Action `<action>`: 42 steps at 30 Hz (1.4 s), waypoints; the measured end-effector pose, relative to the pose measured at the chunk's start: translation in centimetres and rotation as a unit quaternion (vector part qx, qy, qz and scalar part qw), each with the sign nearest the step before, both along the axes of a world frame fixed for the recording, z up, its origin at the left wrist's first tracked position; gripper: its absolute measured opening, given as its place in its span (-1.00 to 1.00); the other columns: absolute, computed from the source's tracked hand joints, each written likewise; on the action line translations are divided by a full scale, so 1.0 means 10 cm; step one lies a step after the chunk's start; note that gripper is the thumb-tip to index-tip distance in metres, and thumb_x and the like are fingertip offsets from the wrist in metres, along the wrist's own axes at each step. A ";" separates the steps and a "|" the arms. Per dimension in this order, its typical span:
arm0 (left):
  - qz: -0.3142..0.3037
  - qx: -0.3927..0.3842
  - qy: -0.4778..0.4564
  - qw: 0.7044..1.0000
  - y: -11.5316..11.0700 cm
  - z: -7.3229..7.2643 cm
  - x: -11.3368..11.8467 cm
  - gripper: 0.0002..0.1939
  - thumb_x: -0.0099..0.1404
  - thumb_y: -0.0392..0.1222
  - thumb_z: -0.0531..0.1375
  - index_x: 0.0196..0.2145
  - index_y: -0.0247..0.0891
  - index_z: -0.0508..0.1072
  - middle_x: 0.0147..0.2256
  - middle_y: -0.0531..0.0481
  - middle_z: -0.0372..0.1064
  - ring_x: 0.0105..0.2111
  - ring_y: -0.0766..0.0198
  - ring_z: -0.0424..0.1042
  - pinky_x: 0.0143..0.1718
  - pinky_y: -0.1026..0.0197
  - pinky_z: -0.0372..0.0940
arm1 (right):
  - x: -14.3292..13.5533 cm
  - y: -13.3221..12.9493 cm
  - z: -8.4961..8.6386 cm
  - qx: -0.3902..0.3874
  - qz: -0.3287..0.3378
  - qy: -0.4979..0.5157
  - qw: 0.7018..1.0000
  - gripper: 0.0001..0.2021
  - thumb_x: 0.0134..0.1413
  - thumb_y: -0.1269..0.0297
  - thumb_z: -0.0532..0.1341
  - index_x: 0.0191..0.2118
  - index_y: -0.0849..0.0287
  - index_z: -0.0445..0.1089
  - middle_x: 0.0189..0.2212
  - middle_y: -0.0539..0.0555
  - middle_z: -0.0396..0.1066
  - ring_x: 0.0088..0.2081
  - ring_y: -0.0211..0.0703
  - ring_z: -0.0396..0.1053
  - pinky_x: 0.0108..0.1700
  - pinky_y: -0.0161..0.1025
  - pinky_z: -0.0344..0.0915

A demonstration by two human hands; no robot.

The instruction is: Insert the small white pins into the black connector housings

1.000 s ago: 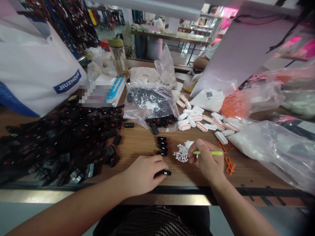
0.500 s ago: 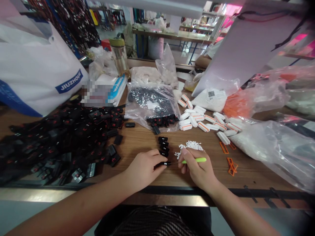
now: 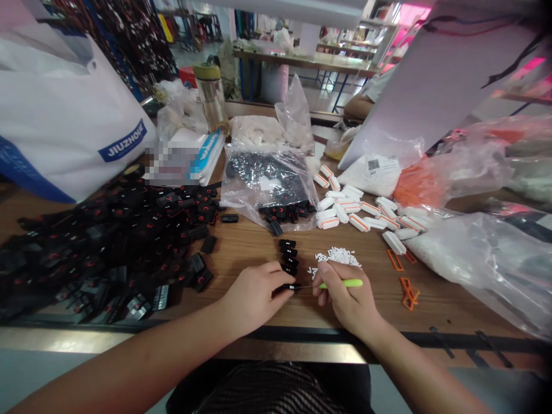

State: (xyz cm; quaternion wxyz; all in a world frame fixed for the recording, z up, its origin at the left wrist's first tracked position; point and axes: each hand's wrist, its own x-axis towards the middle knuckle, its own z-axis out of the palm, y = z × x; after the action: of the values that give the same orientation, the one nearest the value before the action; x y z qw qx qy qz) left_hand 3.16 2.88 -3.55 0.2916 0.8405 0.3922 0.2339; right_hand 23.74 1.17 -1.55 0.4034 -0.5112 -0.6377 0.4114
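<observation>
My left hand (image 3: 259, 296) pinches a small black block (image 3: 293, 286) bearing white dots, low on the wooden table. Between the fingers of my right hand (image 3: 345, 293) is a thin tool with a lime-green handle (image 3: 351, 283), its fine shaft pointing left at that block. Several similar black blocks (image 3: 288, 253) stand in a column just beyond my left fingertips. A pile of tiny white pieces (image 3: 338, 256) lies right behind my right hand, which partly hides it.
Many black parts (image 3: 142, 230) cover the left side. A clear bag of black parts (image 3: 269, 178) lies at centre back. White-and-orange pieces (image 3: 357, 221), orange frames (image 3: 409, 294) and a plastic bag (image 3: 478, 259) are on the right. Behind stands a bottle (image 3: 211, 98).
The whole view has shifted very slightly. Both hands keep nearly the same pose, with the block and the green-handled tool still held.
</observation>
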 end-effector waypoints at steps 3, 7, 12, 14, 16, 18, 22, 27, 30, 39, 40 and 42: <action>-0.002 -0.001 -0.002 1.000 0.00 -0.01 0.00 -0.83 0.32 -0.31 0.25 -0.13 -0.25 0.57 -0.27 -0.04 0.47 -0.31 0.20 0.49 -0.24 0.13 0.42 | 0.00 0.00 -0.01 -0.006 -0.003 -0.004 1.000 -0.55 0.37 0.10 0.05 -0.53 0.19 0.37 -0.65 -0.03 0.36 -0.67 -0.35 0.33 -0.59 -0.39 0.24; 0.000 0.001 -0.003 1.000 0.00 -0.02 0.00 -0.83 0.32 -0.30 0.25 -0.13 -0.23 0.56 -0.28 -0.03 0.47 -0.31 0.20 0.49 -0.24 0.13 0.42 | -0.05 0.00 -0.01 -0.011 -0.022 -0.006 1.000 -0.54 0.36 0.08 0.05 -0.53 0.19 0.37 -0.64 -0.02 0.37 -0.67 -0.35 0.33 -0.60 -0.39 0.23; 0.008 0.007 -0.003 1.000 -0.01 -0.03 0.01 -0.84 0.32 -0.31 0.25 -0.14 -0.24 0.56 -0.28 -0.03 0.47 -0.32 0.21 0.49 -0.25 0.14 0.43 | -0.07 0.01 0.01 -0.032 -0.034 0.002 0.999 -0.54 0.35 0.05 0.07 -0.52 0.19 0.36 -0.65 -0.03 0.36 -0.68 -0.34 0.33 -0.62 -0.40 0.22; 0.013 0.004 -0.006 1.000 -0.02 -0.03 0.02 -0.84 0.31 -0.31 0.25 -0.14 -0.23 0.56 -0.27 -0.03 0.48 -0.33 0.22 0.49 -0.26 0.15 0.43 | -0.04 0.01 0.01 -0.031 -0.026 0.003 0.999 -0.54 0.35 0.05 0.06 -0.53 0.19 0.37 -0.65 -0.02 0.36 -0.69 -0.34 0.33 -0.62 -0.40 0.23; 0.014 0.002 -0.010 1.000 -0.01 -0.02 0.02 -0.83 0.31 -0.31 0.26 -0.14 -0.22 0.56 -0.26 -0.02 0.49 -0.33 0.23 0.50 -0.26 0.15 0.43 | -0.02 0.01 0.01 -0.019 -0.027 0.007 0.999 -0.52 0.35 0.06 0.06 -0.55 0.19 0.38 -0.65 -0.01 0.37 -0.69 -0.34 0.34 -0.62 -0.40 0.22; 0.015 0.004 -0.010 1.000 -0.01 -0.02 0.02 -0.84 0.31 -0.31 0.26 -0.15 -0.22 0.56 -0.26 -0.02 0.49 -0.33 0.23 0.50 -0.25 0.15 0.43 | -0.01 0.01 0.01 -0.010 -0.034 0.011 0.999 -0.52 0.35 0.07 0.06 -0.55 0.20 0.38 -0.65 -0.01 0.38 -0.69 -0.35 0.33 -0.63 -0.40 0.22; 0.013 0.001 -0.009 1.000 0.00 -0.02 0.02 -0.83 0.30 -0.31 0.26 -0.14 -0.24 0.57 -0.27 -0.03 0.49 -0.34 0.22 0.49 -0.28 0.16 0.43 | -0.02 0.02 0.00 -0.012 -0.037 0.009 0.999 -0.52 0.34 0.07 0.06 -0.56 0.20 0.38 -0.66 0.00 0.38 -0.70 -0.35 0.33 -0.64 -0.40 0.22; 0.011 0.000 -0.010 1.000 0.00 -0.03 0.02 -0.83 0.30 -0.32 0.26 -0.14 -0.25 0.57 -0.26 -0.04 0.49 -0.32 0.21 0.50 -0.24 0.13 0.43 | -0.03 0.02 0.00 -0.012 -0.036 0.006 0.999 -0.53 0.35 0.08 0.06 -0.55 0.19 0.38 -0.66 -0.01 0.38 -0.70 -0.35 0.33 -0.64 -0.40 0.21; 0.011 -0.001 -0.009 1.000 -0.01 -0.03 0.02 -0.83 0.31 -0.31 0.26 -0.14 -0.23 0.56 -0.27 -0.03 0.48 -0.33 0.23 0.49 -0.25 0.14 0.43 | -0.02 0.01 0.00 -0.009 -0.026 -0.004 1.000 -0.53 0.36 0.09 0.04 -0.54 0.18 0.37 -0.65 -0.02 0.37 -0.69 -0.34 0.33 -0.63 -0.38 0.22; 0.015 -0.032 -0.024 0.999 -0.01 -0.01 0.01 -0.85 0.29 -0.33 0.27 -0.17 -0.24 0.56 -0.29 0.00 0.47 -0.34 0.24 0.48 -0.31 0.20 0.39 | -0.04 -0.03 0.07 0.116 0.083 -0.155 0.978 -0.61 0.38 0.26 0.02 -0.53 0.13 0.29 -0.65 -0.05 0.27 -0.59 -0.30 0.27 -0.47 -0.28 0.19; 0.019 -0.038 -0.023 0.999 -0.01 -0.01 0.02 -0.85 0.28 -0.33 0.28 -0.18 -0.24 0.56 -0.31 0.01 0.46 -0.36 0.25 0.47 -0.33 0.21 0.37 | -0.04 -0.03 0.08 0.128 0.086 -0.163 0.975 -0.62 0.37 0.27 0.02 -0.52 0.13 0.29 -0.65 -0.04 0.27 -0.58 -0.30 0.26 -0.47 -0.27 0.18; 0.030 -0.046 -0.016 0.998 0.00 0.00 0.02 -0.87 0.26 -0.33 0.30 -0.21 -0.23 0.55 -0.34 0.04 0.44 -0.40 0.27 0.44 -0.38 0.24 0.33 | -0.04 -0.04 0.08 0.136 0.076 -0.157 0.975 -0.62 0.37 0.29 0.02 -0.51 0.14 0.30 -0.64 -0.04 0.29 -0.59 -0.30 0.27 -0.47 -0.28 0.18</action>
State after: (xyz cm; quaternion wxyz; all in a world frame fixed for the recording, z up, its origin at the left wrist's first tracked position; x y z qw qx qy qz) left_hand 3.40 2.85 -3.51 0.3297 0.8101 0.4225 0.2378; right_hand 23.35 0.72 -0.73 0.3313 -0.4594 -0.7804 0.2647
